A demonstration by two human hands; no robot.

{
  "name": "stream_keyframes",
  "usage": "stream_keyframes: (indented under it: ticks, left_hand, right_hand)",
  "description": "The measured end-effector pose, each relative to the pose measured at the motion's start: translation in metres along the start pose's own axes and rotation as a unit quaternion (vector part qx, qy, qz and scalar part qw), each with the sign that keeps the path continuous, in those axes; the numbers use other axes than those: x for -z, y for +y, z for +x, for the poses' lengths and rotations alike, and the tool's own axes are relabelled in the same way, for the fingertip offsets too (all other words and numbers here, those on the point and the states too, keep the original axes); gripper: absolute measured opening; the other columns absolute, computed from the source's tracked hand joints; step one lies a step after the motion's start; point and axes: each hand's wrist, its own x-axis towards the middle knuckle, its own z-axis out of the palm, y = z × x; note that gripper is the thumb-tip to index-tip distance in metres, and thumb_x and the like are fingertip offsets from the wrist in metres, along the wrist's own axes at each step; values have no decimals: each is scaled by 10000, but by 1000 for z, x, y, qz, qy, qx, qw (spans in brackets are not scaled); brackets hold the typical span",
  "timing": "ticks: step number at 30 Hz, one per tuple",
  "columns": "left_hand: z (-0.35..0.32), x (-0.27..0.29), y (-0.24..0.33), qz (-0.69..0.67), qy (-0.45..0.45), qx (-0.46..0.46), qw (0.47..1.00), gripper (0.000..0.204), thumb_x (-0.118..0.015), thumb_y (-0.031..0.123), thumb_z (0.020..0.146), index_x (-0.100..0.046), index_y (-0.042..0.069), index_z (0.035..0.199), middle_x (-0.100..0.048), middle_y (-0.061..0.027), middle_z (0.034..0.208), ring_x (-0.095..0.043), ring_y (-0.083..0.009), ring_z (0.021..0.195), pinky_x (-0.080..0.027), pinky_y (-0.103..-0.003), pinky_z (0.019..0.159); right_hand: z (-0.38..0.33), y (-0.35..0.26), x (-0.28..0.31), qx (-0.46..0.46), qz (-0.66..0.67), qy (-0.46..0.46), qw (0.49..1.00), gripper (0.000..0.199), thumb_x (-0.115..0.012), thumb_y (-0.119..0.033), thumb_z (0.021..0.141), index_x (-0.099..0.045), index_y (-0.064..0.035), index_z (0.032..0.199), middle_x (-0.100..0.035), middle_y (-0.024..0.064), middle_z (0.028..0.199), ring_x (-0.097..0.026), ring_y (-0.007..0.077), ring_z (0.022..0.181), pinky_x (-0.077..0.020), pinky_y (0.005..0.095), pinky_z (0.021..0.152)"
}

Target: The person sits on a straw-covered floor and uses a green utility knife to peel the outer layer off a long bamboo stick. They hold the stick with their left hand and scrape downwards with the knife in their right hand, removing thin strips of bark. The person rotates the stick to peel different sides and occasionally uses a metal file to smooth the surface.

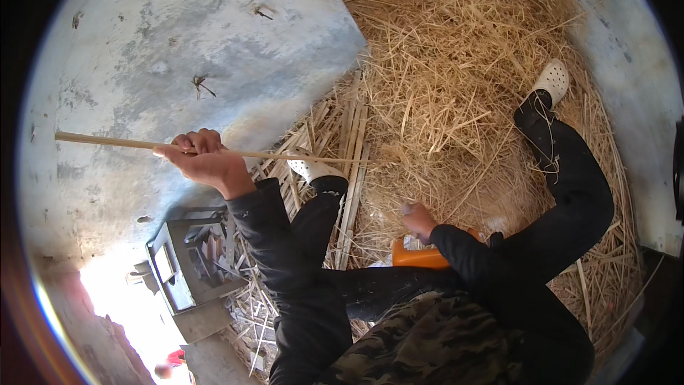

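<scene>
My left hand [206, 160] is raised at the left, its fingers closed round a long, thin bamboo strip [117, 140]. The strip runs almost level across the view, and its right end reaches over the shavings. Low in the middle, my right hand [419, 219] is curled up close to my lap, beside an orange object [420, 255] that my sleeve partly covers. What my right fingers hold, if anything, is hidden. Between my legs spreads a big heap of pale, straw-like shavings [463, 78].
Long split strips [350, 171] lie along the heap's left side. A grey open-framed box [189, 264] stands at the lower left by a bright opening. Worn pale walls [235, 21] close in on the left and right. My feet wear white clogs [553, 78].
</scene>
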Motion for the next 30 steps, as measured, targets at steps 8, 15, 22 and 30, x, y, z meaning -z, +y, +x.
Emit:
stream_keyframes:
  ticks: [8,15,22,30]
  left_hand:
    - [0,32,2,-103,-186,44,976,598,-328,740,891,-275,194,653,-146,66,456,-74,-76,417,-139,-265,426]
    - [-2,33,5,-116,-181,56,975,603,-335,746,881,-249,195,650,-145,59,445,-62,-74,411,-144,-273,401]
    - [7,20,-7,-407,-541,126,725,576,-392,649,928,-290,175,618,-224,56,411,-174,-56,316,-195,-232,311]
    - [8,11,-10,-511,-597,162,597,554,-515,506,946,-313,151,571,-277,37,388,-237,-53,283,-229,-207,280]
  right_hand:
    - [17,-8,-37,148,-124,-86,977,154,-567,-106,749,-581,46,725,-564,133,627,-564,227,534,-428,365,493]
    - [55,46,21,-29,-44,25,998,104,-527,-56,782,-530,-3,693,-470,55,527,-430,145,355,-324,330,320]
    - [30,-35,-10,177,-118,-180,960,185,-579,-178,808,-551,3,787,-488,51,581,-495,170,491,-364,359,425]
    - [66,46,50,-63,-81,-13,995,170,-564,-128,826,-484,-24,718,-463,35,541,-431,125,398,-329,311,362]
